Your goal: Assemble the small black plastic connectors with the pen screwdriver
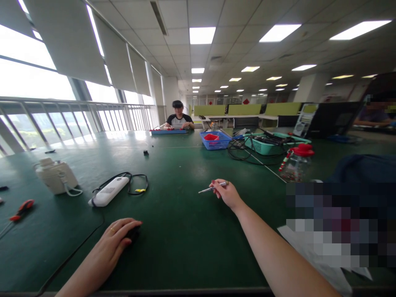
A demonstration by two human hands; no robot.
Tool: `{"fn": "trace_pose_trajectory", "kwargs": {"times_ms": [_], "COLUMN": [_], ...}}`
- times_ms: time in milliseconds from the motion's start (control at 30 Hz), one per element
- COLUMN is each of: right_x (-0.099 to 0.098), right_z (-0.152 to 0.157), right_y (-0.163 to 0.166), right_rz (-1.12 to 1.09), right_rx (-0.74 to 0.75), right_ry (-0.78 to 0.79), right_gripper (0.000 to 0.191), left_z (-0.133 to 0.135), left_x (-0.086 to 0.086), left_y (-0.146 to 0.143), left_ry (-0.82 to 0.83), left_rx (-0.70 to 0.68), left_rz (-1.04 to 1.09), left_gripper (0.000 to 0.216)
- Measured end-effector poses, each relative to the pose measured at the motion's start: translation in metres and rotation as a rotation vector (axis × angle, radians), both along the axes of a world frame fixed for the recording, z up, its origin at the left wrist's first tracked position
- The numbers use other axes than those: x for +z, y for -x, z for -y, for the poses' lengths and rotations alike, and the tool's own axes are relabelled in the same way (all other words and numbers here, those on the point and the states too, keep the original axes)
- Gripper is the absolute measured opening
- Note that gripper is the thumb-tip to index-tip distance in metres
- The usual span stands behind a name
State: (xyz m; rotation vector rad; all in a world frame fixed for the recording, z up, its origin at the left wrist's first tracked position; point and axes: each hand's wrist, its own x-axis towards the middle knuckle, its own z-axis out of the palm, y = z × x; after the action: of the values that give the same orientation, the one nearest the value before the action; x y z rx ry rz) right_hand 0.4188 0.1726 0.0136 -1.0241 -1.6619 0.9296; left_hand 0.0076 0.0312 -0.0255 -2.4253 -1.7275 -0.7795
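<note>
My right hand (228, 194) is raised over the green tabletop with its fingers pinched round a small slim screwdriver (205, 190). The metal shaft points left and slightly down, and nothing touches its tip. Nearer the front edge, my left hand (113, 239) rests with curved fingers over a small black object (133, 233). Most of that object is hidden by the fingers, so its kind cannot be made out. Beyond the left hand lies a white, long power strip (110, 192) with a black cable (146, 181) looped at its far end.
At left are a beige flask (57, 176) and an orange-and-black screwdriver (23, 209). A blue basket (215, 142), a green basket (262, 146) with cables and a red-lidded jar (297, 163) stand farther right. Across the table sits a person (178, 117) behind a blue tray (168, 132).
</note>
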Motion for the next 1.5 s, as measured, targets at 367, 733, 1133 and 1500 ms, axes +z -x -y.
{"fn": "trace_pose_trajectory", "kwargs": {"times_ms": [367,733,1133,1500], "right_x": [0.000,0.000,0.003,0.001], "right_z": [-0.001,0.000,0.003,0.001], "right_y": [-0.001,0.000,0.000,0.001], "right_rz": [0.017,0.014,0.014,0.034], "right_rx": [0.000,0.003,0.000,-0.005], "right_ry": [-0.007,0.003,-0.016,-0.024], "right_gripper": [0.041,0.042,0.041,0.041], "left_z": [0.001,0.004,0.011,0.011], "left_x": [-0.005,0.003,0.010,0.011], "left_y": [-0.002,-0.004,0.001,0.008], "left_ry": [0.045,0.049,0.103,0.210], "left_rx": [-0.082,0.015,-0.083,-0.020], "left_rz": [-0.094,0.070,0.085,0.008], "left_gripper": [0.038,0.036,0.030,0.043]}}
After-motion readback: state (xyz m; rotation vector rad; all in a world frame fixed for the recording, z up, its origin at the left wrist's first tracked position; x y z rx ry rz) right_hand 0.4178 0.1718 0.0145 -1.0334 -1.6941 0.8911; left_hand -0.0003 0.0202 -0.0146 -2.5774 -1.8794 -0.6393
